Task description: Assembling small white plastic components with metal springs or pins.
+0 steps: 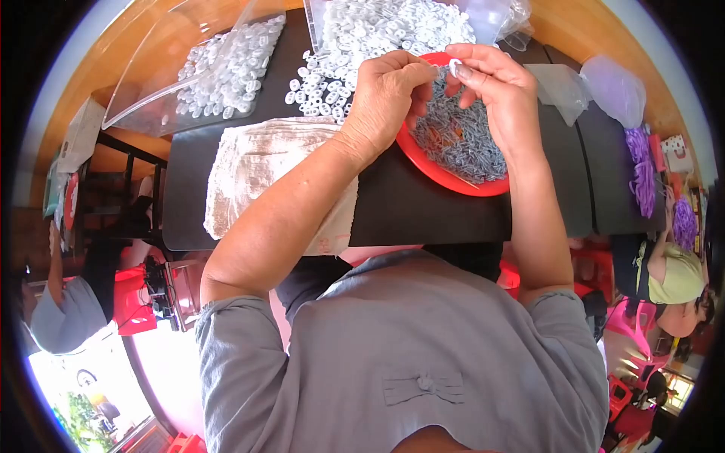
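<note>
One black worktop carries the lot. Two see-through containers at the back: a clear one at left, tilted, part-filled with white pieces, and a rear one heaped with the same. One stained pale cloth, front left. One round red bowl, right of the cloth. Two purple bundles at far right, near one filmy bag.

Two hands, both over the bowl's rear part. Left hand: thumb and fingers drawn together, can't tell if anything's in them. Right hand: thumb and fingers clamped on one white piece, just beside the left fingertips.

Dozens of loose white ovals on the worktop, in front of the rear container. Hundreds of slim grey pieces in the bowl, too many to count exactly.
</note>
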A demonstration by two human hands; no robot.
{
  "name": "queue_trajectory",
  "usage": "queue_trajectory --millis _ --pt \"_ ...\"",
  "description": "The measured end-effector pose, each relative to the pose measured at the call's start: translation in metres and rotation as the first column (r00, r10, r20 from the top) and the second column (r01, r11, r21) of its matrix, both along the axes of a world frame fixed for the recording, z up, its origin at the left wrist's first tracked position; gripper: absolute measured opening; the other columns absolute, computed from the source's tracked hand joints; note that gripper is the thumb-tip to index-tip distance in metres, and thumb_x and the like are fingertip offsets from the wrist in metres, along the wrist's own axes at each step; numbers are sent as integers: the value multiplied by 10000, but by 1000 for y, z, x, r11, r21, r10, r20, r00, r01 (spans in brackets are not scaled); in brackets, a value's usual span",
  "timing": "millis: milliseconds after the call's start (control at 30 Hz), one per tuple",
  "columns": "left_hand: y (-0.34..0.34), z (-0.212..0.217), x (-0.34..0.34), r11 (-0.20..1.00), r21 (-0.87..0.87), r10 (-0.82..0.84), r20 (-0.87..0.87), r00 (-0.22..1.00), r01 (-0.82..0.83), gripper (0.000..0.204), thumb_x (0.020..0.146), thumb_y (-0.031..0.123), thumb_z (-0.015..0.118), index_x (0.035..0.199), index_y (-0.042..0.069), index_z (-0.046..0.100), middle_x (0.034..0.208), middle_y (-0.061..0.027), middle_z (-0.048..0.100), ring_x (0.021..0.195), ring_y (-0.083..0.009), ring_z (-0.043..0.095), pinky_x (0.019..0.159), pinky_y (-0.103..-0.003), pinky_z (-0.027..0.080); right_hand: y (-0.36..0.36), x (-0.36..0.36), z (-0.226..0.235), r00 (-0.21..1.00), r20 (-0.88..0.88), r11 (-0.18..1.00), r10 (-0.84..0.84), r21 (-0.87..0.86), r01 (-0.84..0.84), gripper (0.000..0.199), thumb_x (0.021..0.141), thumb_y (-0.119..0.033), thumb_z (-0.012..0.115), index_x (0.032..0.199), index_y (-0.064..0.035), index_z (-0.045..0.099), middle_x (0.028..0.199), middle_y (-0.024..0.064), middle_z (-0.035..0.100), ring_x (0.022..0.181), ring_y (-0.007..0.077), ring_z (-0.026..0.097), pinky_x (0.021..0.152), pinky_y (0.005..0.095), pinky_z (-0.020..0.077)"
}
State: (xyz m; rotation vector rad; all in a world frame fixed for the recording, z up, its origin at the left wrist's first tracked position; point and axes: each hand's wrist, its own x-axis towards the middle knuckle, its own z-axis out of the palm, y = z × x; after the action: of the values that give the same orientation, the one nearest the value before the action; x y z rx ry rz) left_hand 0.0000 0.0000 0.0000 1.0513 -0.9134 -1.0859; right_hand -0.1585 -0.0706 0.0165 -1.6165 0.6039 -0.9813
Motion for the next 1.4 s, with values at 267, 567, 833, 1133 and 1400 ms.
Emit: queue_trajectory --millis 267,567,833,1133,1400 --pt "-1 1 -1 1000 19 10 33 999 -10 162 856 147 648 855 -14 634 655 -45 583 512 -114 518 420 -241 395 5 4 0 1000 4 999 -3 -41 4 218 894 -27 592 1096 19 659 948 83 685 781 119 628 594 213 447" --pt "3 4 -1 1000 -8 -6 46 999 7 161 853 157 669 830 -1 644 656 -40 586 517 -104 518 431 -239 402 4 2 0 999 20 999 35 -28 -34 222 901 -29 580 1105 25 650 1022 91 679 814 136 627 617 227 463" --pt "2 4 -1 1000 7 -3 44 999 2 156 858 147 666 830 -4 638 660 -43 589 521 -99 522 431 -230 407 4 3 0 1000 11 1000 18 -15 -18 222 900 -36 590 1105 28 646 1007 91 679 812 137 626 620 228 462" --pt "0 1 -1 1000 -18 -22 15 1000 22 158 873 144 681 858 -6 633 677 -44 600 522 -100 530 425 -229 410 4 5 -3 999 36 999 31 30 -32 217 900 -55 599 1095 33 638 972 91 679 802 147 634 615 236 460" --pt "0 4 -2 998 -44 -52 30 998 53 132 878 113 677 875 -12 631 721 -60 637 529 -102 554 429 -224 424 -1 0 -2 995 79 991 55 115 -64 202 911 -83 585 1068 37 631 910 91 669 770 164 642 613 247 459"
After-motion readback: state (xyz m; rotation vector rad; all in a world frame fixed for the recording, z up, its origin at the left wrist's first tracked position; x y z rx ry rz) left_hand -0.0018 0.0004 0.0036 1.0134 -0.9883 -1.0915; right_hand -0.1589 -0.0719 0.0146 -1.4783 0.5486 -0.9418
